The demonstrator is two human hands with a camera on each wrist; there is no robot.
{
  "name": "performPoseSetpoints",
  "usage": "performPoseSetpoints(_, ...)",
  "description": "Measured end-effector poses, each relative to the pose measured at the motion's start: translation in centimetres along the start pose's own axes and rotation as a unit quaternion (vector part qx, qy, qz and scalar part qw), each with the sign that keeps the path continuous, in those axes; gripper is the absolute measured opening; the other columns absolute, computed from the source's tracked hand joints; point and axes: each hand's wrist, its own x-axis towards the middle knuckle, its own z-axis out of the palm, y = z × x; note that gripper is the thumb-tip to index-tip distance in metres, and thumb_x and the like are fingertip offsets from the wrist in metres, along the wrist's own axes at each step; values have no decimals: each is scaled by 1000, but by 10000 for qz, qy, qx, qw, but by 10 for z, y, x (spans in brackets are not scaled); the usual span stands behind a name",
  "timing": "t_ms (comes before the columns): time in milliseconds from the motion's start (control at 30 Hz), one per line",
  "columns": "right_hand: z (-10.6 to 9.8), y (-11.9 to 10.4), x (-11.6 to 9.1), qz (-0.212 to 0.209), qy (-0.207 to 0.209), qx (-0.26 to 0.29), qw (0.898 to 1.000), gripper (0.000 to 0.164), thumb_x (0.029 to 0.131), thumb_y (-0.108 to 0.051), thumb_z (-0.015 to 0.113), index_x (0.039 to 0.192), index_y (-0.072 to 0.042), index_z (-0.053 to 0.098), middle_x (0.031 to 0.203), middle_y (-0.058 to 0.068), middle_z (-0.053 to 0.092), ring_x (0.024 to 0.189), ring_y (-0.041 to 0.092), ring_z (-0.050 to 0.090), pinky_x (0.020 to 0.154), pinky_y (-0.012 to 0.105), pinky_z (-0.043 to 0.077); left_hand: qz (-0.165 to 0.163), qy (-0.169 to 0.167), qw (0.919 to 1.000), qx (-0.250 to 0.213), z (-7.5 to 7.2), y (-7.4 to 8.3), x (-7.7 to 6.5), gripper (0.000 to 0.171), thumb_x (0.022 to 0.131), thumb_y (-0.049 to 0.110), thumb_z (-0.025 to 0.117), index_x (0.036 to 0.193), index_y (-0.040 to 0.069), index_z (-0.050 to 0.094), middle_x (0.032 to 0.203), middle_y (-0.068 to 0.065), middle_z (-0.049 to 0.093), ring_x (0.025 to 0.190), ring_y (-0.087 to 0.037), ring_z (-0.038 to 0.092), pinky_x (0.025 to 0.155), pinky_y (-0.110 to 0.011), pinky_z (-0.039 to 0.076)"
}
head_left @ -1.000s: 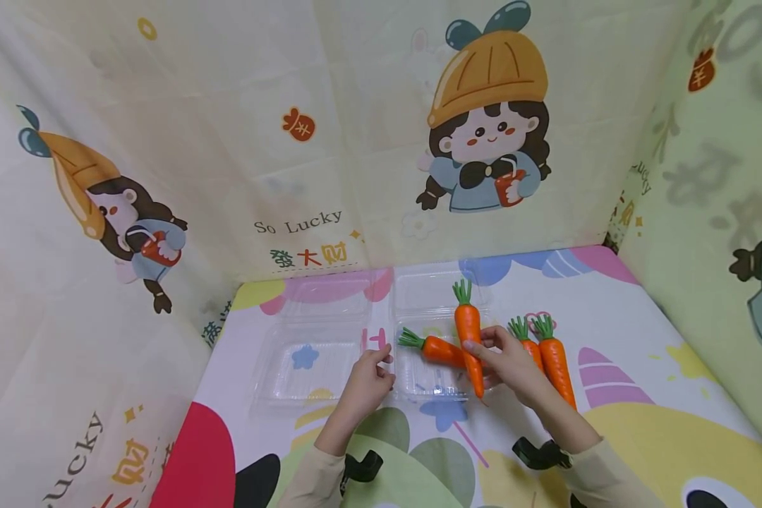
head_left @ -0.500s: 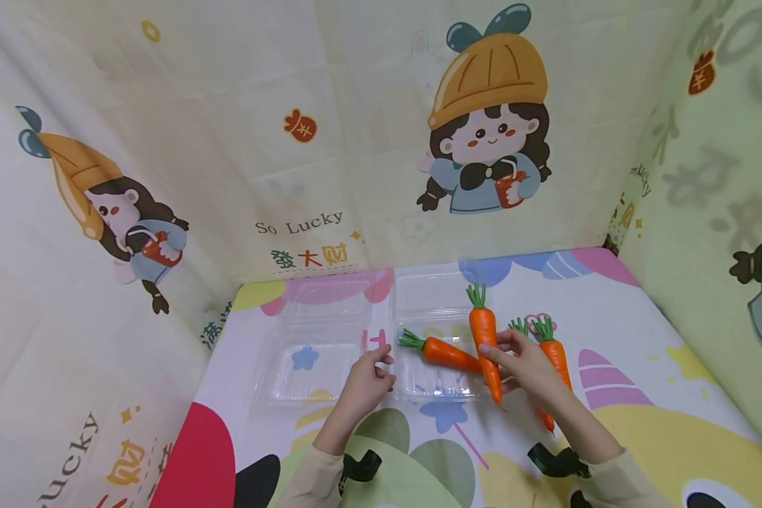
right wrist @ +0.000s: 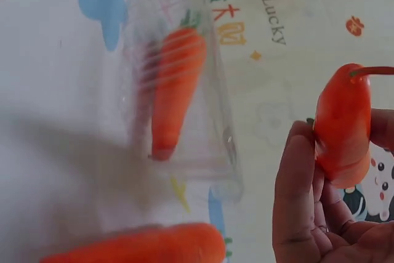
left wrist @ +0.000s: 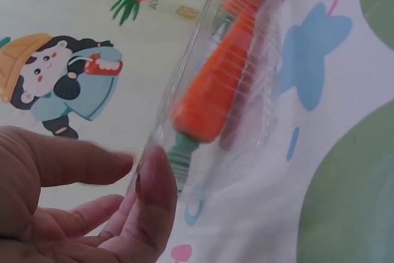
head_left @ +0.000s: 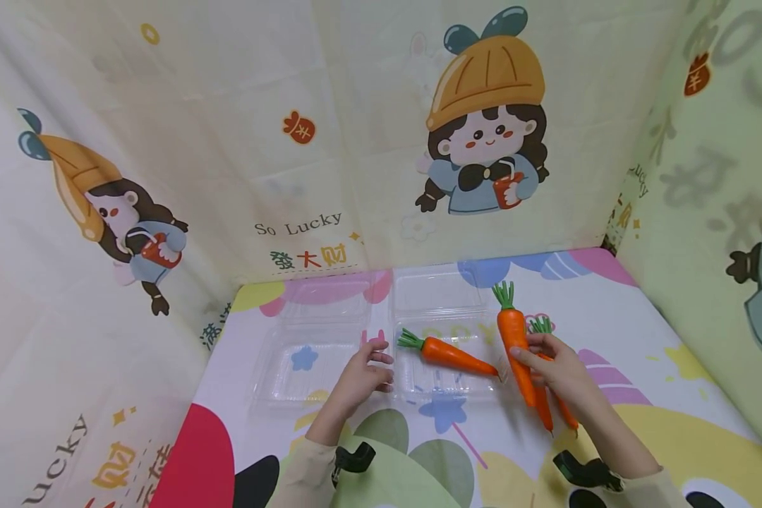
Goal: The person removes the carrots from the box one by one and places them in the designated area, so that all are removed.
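Observation:
My right hand (head_left: 561,370) grips an orange toy carrot (head_left: 513,335) with a green top, held up to the right of a clear plastic box (head_left: 413,389). Another carrot (head_left: 452,354) lies slantwise inside that box, its green top to the left. Under and behind the right hand, two more carrots (head_left: 542,324) lie on the table, partly hidden. My left hand (head_left: 357,377) is at the box's left edge with fingers loosely spread. In the left wrist view its thumb (left wrist: 154,192) and forefinger stand by the box wall; whether they touch it, I cannot tell.
To the left, a second clear box (head_left: 273,374) stands with its lid folded back. The first box's lid (head_left: 434,293) also lies back. A patterned cloth (head_left: 444,458) covers the table, and printed curtains (head_left: 355,176) surround it.
The right hand has carried its carrot rightward, away from over the box and in front of the loose carrots. The left hand's fingers have spread apart from their earlier closer bend.

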Motion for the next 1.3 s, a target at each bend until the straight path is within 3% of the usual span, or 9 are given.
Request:
performPoseSetpoints(233, -24, 16, -5, 85, 230, -208, 9995, 64, 102, -43, 63, 141, 4, 45, 125, 19, 58, 86, 7, 61, 75, 25, 58, -254, -82, 9991, -341, -3, 2, 2, 59, 89, -10, 58, 146, -6, 43, 121, -29, 56, 75, -17, 62, 65, -32, 64)
performPoseSetpoints(500, -51, 34, -11, 182, 330, -453, 9983, 69, 103, -45, 60, 144, 8, 41, 120, 18, 59, 84, 7, 64, 73, 26, 59, -94, 3, 10000, 16, -4, 6, -3, 60, 86, -11, 58, 144, -6, 44, 115, -25, 59, 69, -17, 64, 66, -34, 63)
performPoseSetpoints(733, -64, 53, -15, 445, 199, -311, 9983, 76, 103, -44, 60, 148, 13, 35, 114, 12, 62, 80, 10, 68, 71, 30, 61, -23, 34, 9999, 98, -4, 8, -5, 60, 85, -12, 59, 143, -8, 45, 111, -23, 59, 69, -16, 63, 65, -34, 63)
performPoseSetpoints(1000, -71, 71, -17, 668, 237, -573, 9958, 80, 104, -44, 59, 146, 18, 32, 122, 27, 60, 80, 7, 69, 72, 25, 60, -1, 76, 9999, 127, -3, 7, -5, 61, 84, -12, 60, 143, -8, 46, 110, -22, 59, 67, -16, 62, 65, -35, 63)
performPoseSetpoints(1300, -83, 88, -6, 949, 296, -845, 9915, 86, 102, -48, 60, 143, 22, 32, 124, 35, 56, 83, 7, 65, 71, 23, 59, 14, 59, 9999, 127, -3, 4, -4, 60, 84, -13, 60, 142, -9, 45, 108, -22, 59, 66, -16, 62, 64, -34, 63)
